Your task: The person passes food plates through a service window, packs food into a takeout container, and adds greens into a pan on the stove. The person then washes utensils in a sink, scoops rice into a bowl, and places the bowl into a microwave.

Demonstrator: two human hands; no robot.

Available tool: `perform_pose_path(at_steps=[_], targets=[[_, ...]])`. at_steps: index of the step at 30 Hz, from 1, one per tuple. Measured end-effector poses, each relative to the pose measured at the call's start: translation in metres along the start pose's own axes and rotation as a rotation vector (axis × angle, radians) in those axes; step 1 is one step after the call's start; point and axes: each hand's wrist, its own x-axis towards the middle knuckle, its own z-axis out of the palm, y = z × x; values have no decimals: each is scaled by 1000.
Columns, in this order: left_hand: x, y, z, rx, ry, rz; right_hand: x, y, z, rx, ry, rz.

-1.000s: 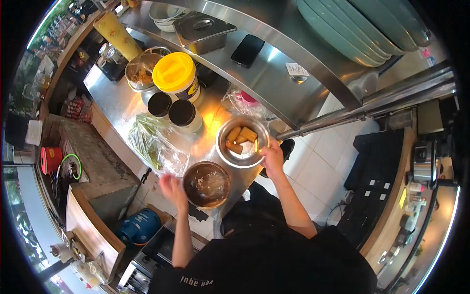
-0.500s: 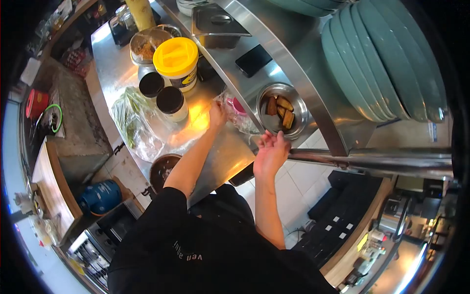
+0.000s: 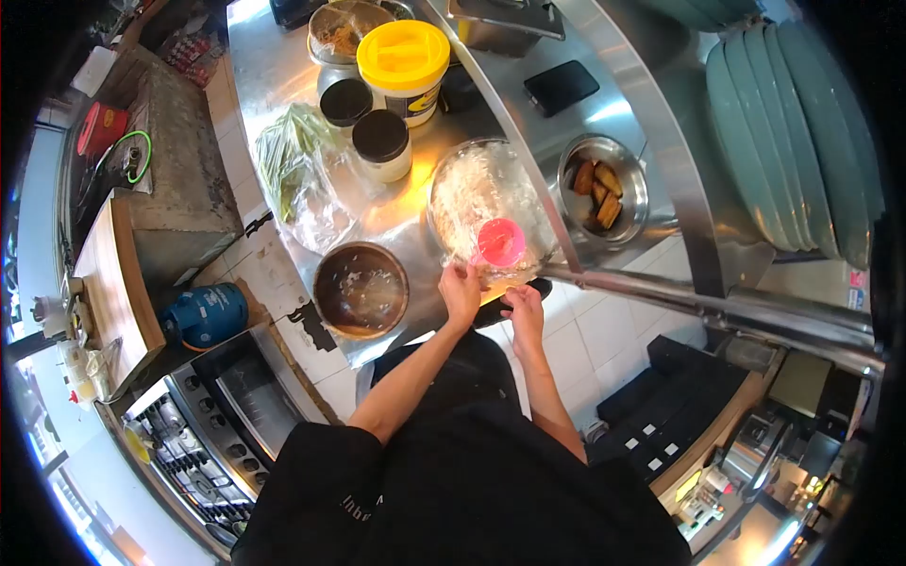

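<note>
A large bowl of pale, shredded-looking food (image 3: 464, 193) sits near the counter's edge under clear plastic film (image 3: 517, 189). A pink cup (image 3: 500, 242) stands on its near side. My left hand (image 3: 460, 296) pinches the film at the bowl's near rim, just left of the cup. My right hand (image 3: 524, 311) is closed right of it, at the near edge; what its fingers hold is too small to make out. Left of my left hand is a brown bowl (image 3: 360, 290) with white bits inside. A steel bowl (image 3: 604, 189) with browned pieces rests on the shelf.
Two dark-lidded jars (image 3: 382, 149), a yellow-lidded tub (image 3: 404, 71) and bagged green leaves (image 3: 293, 165) stand on the counter (image 3: 269, 71). A black phone (image 3: 562, 88) lies on the shelf, near stacked green plates (image 3: 788, 141). A metal rail (image 3: 651, 295) runs at the right.
The steel bowl has gone from my right hand onto the shelf. The film-covered bowl with the pink cup now sits nearer me. Both hands have come together at its near edge.
</note>
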Motion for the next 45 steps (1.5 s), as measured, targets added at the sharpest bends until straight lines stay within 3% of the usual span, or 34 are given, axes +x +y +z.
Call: perform_pose_path(at_steps=[2, 3, 5, 7, 9, 10, 11, 13, 15, 17, 19, 22, 24, 26, 27, 30, 32, 33, 35, 36, 37, 38, 39, 41, 45], targets=[[-27, 16, -24, -380, -72, -260, -6, 18, -6, -6, -40, 2], [-34, 21, -39, -369, -83, -261, -11, 25, -7, -17, -45, -5], [-41, 29, -72, -382, -387, -549, -17, 40, -13, -42, -73, -3], [-53, 43, -95, -284, -413, -581, -25, 61, -11, -138, -76, -27], [-59, 49, -111, -168, -571, -402, -24, 95, -4, -223, -73, -163], [-62, 57, -112, -315, -573, -340, -30, 96, 2, -399, -45, -437], [-61, 73, -116, -304, -587, -340, -39, 93, 12, -388, -33, -431], [-48, 108, -116, -211, -631, -30, -49, 85, 33, -387, 102, -582], [-25, 135, -97, -66, -554, 247, -51, 86, 52, -290, 191, -565], [11, 166, -70, -102, -518, 427, -56, 71, 64, -431, 464, -706], [66, 180, -27, -73, -534, 594, -53, 61, 72, -393, 481, -831], [150, 188, 33, -123, -524, 553, -38, 58, 77, -567, 429, -872], [175, 194, 31, -101, -521, 532, -36, 55, 74, -522, 401, -843], [187, 215, 10, -33, -784, 121, -35, 47, 67, -494, 357, -841], [189, 219, -8, 86, -759, 180, -33, 43, 61, -492, 352, -837], [173, 199, -80, 351, -555, 392, -36, 27, 41, -78, 97, -610], [154, 158, -121, 358, -251, 563, -31, 12, 22, -243, 128, -637], [128, 140, -136, 159, -94, 610, -33, 0, 11, -297, 93, -593], [70, 108, -167, 112, 15, 398, -38, -30, 5, -408, 154, -745], [45, 83, -175, -22, -37, 296, -37, -42, -2, -618, 169, -843], [30, 60, -177, 54, -61, 473, -40, -60, -3, -674, 56, -728], [20, 53, -175, 73, -72, 605, -33, -62, -4, -805, 48, -840], [16, 46, -168, 66, -65, 587, -27, -63, -3, -939, 39, -953], [15, 49, -156, 334, 7, 777, -19, -63, 4, -1100, -9, -937], [55, 35, -145, 294, 60, 599, -11, -61, 18, -1307, -67, -954]])
